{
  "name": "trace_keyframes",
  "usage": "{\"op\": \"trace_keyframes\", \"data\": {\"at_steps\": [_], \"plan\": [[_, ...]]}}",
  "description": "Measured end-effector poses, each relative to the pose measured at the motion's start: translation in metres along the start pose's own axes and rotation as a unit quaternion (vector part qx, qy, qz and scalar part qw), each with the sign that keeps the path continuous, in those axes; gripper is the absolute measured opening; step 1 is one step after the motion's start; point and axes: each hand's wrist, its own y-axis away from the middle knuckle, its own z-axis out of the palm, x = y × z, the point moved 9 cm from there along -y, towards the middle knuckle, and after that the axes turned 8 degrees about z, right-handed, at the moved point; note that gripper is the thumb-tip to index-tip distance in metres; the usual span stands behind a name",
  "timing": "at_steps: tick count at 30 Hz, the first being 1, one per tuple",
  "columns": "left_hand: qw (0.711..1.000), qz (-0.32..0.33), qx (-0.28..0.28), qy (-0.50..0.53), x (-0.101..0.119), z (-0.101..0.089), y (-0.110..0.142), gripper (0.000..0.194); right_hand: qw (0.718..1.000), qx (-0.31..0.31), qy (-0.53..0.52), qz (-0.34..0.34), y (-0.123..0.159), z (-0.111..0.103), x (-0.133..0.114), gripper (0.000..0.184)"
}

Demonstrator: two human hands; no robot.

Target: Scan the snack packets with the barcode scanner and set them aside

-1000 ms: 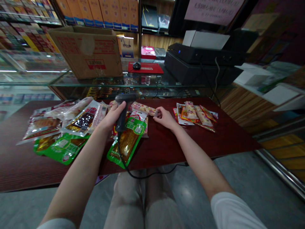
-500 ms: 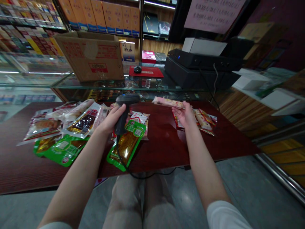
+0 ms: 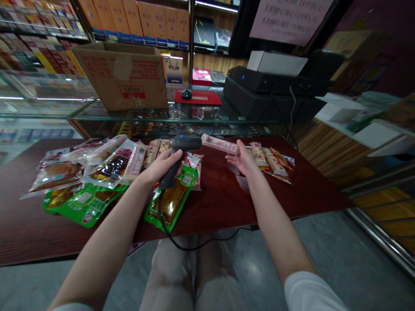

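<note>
My left hand (image 3: 164, 166) is wrapped round the grip of a black barcode scanner (image 3: 184, 141), its head facing right. In my right hand (image 3: 241, 160) is a pale pink wrapped snack bar (image 3: 219, 144), pinched by its right end. The bar's barcode side faces me, and its left end is close to the scanner head. A green snack packet (image 3: 171, 198) lies on the table under the scanner, with the scanner's cable (image 3: 165, 229) running across it. Past my right hand lie several wrapped snack bars (image 3: 275, 162).
A pile of snack packets (image 3: 84, 166) covers the left of the dark red table (image 3: 220, 205). Behind stand a cardboard box (image 3: 126, 80), a glass display case (image 3: 181, 114), a mouse (image 3: 186, 94) on a red mat and a black machine (image 3: 269, 97).
My right hand has shifted left with the snack bar and turned it so its barcode shows. The scanner has moved right and slightly down, nearer the bar.
</note>
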Motion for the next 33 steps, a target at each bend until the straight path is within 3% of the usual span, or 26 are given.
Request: {"op": "trace_keyframes", "data": {"at_steps": [8, 10, 12, 14, 16, 18, 20, 23, 25, 28, 30, 33], "plan": [[1.0, -0.012, 0.012, -0.003, -0.009, 0.002, -0.001, 0.057, 0.999, -0.026, 0.032, -0.021, 0.0, 0.01, 0.002, 0.034], [0.999, -0.034, 0.01, 0.0, -0.01, -0.002, 0.001, 0.059, 0.997, -0.008, 0.057, -0.059, -0.002, 0.002, -0.005, 0.035], [0.997, -0.07, 0.011, 0.01, -0.011, -0.01, 0.006, 0.06, 0.984, 0.054, 0.11, -0.127, -0.002, -0.015, -0.021, 0.035], [0.993, -0.11, 0.01, 0.03, -0.012, -0.02, 0.013, 0.061, 0.941, 0.167, 0.202, -0.212, 0.007, -0.037, -0.043, 0.033], [0.987, -0.154, -0.018, 0.043, -0.014, -0.025, 0.022, 0.061, 0.863, 0.284, 0.323, -0.265, 0.022, -0.054, -0.061, 0.028], [0.978, -0.191, -0.077, 0.042, -0.019, -0.021, 0.029, 0.059, 0.785, 0.354, 0.437, -0.261, 0.033, -0.061, -0.07, 0.025], [0.968, -0.21, -0.137, 0.032, -0.027, -0.011, 0.031, 0.055, 0.738, 0.376, 0.512, -0.226, 0.035, -0.065, -0.068, 0.028], [0.966, -0.198, -0.161, 0.043, -0.04, 0.008, 0.023, 0.053, 0.708, 0.383, 0.563, -0.187, 0.033, -0.07, -0.062, 0.034], [0.976, -0.162, -0.129, 0.07, -0.043, 0.018, 0.01, 0.054, 0.698, 0.386, 0.574, -0.187, 0.03, -0.07, -0.059, 0.041], [0.99, -0.077, -0.084, 0.078, -0.038, 0.026, -0.007, 0.059, 0.69, 0.375, 0.569, -0.241, 0.026, -0.061, -0.06, 0.045], [0.993, -0.039, -0.075, 0.086, -0.033, 0.024, -0.011, 0.064, 0.698, 0.334, 0.563, -0.29, 0.023, -0.046, -0.059, 0.04], [0.99, -0.019, -0.057, 0.127, -0.024, 0.004, -0.008, 0.07, 0.731, 0.195, 0.556, -0.344, 0.02, -0.007, -0.044, 0.032]]}}
